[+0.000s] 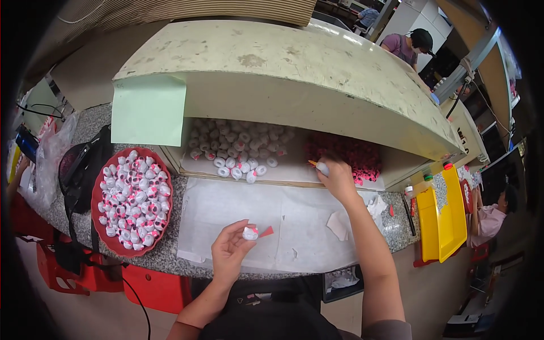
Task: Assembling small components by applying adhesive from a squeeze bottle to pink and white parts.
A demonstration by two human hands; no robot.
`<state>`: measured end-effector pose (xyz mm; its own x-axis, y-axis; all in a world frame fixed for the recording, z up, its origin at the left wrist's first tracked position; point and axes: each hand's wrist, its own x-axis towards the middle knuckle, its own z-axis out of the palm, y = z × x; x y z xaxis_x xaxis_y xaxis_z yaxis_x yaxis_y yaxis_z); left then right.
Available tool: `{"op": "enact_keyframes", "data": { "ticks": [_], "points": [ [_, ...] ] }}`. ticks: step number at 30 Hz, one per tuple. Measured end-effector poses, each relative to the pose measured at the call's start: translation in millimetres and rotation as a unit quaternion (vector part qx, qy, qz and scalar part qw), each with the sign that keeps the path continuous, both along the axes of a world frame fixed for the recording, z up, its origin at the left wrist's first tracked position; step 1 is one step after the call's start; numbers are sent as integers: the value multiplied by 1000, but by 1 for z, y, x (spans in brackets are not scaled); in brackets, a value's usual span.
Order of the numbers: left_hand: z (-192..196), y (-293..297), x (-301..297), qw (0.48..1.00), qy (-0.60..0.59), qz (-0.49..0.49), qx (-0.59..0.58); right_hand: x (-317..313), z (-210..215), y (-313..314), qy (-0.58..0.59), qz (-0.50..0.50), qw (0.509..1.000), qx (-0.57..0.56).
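My left hand [229, 249] pinches a small white plastic piece with pink marks [249, 233] between thumb and fingers, above the white paper sheet [226, 207]. A flat pinkish-red pointed piece [267, 232] shows right beside it; I cannot tell whether the two are joined. My right hand [339, 178] reaches into the right part of the shelf, closed around a small white bottle with an orange tip [322, 168]. It is at the edge of a heap of small dark pink pieces [362, 161]. White ring-like pieces [243, 150] fill the shelf's left part.
A red basin [96, 226] full of white-and-pink pieces stands at left, near a black bag [102, 164]. Crumpled tissue [375, 207], a black pen-like tool [408, 215] and a yellow tray [429, 226] lie at right. A green paper [148, 110] hangs off the shelf. Other people work farther off.
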<state>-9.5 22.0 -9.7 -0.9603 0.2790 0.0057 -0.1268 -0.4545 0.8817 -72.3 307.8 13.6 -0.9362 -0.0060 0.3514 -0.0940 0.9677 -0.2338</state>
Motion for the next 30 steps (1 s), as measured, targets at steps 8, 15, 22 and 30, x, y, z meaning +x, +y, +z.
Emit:
{"op": "enact_keyframes", "data": {
  "ticks": [8, 15, 22, 30],
  "points": [
    [4, 11, 5, 999, -11, -47, 0, 28, -2, -21, 16, -54, 952, -300],
    [0, 12, 9, 998, -8, -62, 4, 21, -12, -12, -17, -52, 961, -271],
    [-6, 12, 9, 997, -17, -70, 8, 30, -7, -17, 64, -50, 944, -320],
    [-7, 13, 6, 997, 37, -65, -5, 106, 14, -94, -34, 6, 724, -689]
  ]
}}
